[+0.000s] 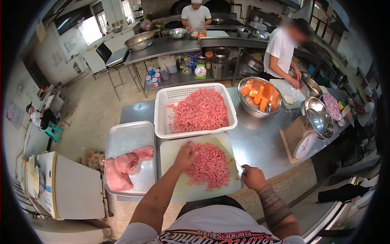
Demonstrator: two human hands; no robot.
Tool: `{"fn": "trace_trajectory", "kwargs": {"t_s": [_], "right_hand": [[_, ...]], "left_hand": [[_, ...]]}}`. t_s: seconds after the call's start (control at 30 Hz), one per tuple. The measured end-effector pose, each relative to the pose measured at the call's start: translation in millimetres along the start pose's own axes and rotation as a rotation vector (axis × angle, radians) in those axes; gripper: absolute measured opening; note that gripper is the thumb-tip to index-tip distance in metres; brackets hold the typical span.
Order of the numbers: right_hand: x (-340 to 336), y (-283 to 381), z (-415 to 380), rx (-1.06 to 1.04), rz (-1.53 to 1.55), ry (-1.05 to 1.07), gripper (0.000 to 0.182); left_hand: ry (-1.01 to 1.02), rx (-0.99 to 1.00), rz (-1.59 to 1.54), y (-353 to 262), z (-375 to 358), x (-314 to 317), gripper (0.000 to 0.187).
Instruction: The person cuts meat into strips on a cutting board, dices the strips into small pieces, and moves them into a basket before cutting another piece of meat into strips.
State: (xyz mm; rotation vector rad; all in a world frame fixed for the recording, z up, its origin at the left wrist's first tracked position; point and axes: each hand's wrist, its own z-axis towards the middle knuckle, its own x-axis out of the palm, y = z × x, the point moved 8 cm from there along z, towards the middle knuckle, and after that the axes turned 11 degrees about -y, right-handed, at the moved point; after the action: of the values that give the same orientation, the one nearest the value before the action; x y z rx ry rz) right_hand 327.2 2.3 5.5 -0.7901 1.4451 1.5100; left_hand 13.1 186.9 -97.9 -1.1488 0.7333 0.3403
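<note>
A heap of diced pink meat (208,166) lies on a pale cutting board (174,191) in front of me. My left hand (185,156) is at the heap's left edge, fingers extended and slightly blurred, holding nothing that I can see. At the board's right edge, my right hand (254,177) is closed around the handle of a knife (237,163), its blade slanting up and left past the meat. Left of the board, a metal tray (142,175) holds a few large raw meat pieces (126,162). Behind it, a white perforated basket (163,112) contains more diced meat (203,110).
A steel bowl of peeled orange vegetables (260,95) stands behind right, near a dial scale (298,140) with a metal bowl. A co-worker (280,53) works at a white board (290,91); another person (196,18) stands at the far counter. A white chest (79,185) is at left.
</note>
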Motion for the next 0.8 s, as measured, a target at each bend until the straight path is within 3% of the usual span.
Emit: {"fn": "trace_trajectory", "kwargs": {"t_s": [0.2, 0.47, 0.63, 0.77, 0.8], "right_hand": [[42, 59, -3, 0.016, 0.013, 0.114, 0.028], [25, 51, -2, 0.023, 0.164, 0.214, 0.031], [6, 1, -17, 0.318, 0.581, 0.271, 0.029], [-6, -37, -28, 0.435, 0.694, 0.262, 0.02], [-6, -50, -30, 0.416, 0.698, 0.244, 0.02]], "left_hand": [[0.016, 0.008, -0.069, -30, -20, -1, 0.081], [-0.108, -0.023, -0.193, -22, -45, -22, 0.07], [-0.247, -0.065, -0.08, -1, -86, -62, 0.071], [-0.172, -0.061, 0.046, -10, -129, -64, 0.093], [-0.126, -0.02, 0.113, -13, -139, -54, 0.111]]}}
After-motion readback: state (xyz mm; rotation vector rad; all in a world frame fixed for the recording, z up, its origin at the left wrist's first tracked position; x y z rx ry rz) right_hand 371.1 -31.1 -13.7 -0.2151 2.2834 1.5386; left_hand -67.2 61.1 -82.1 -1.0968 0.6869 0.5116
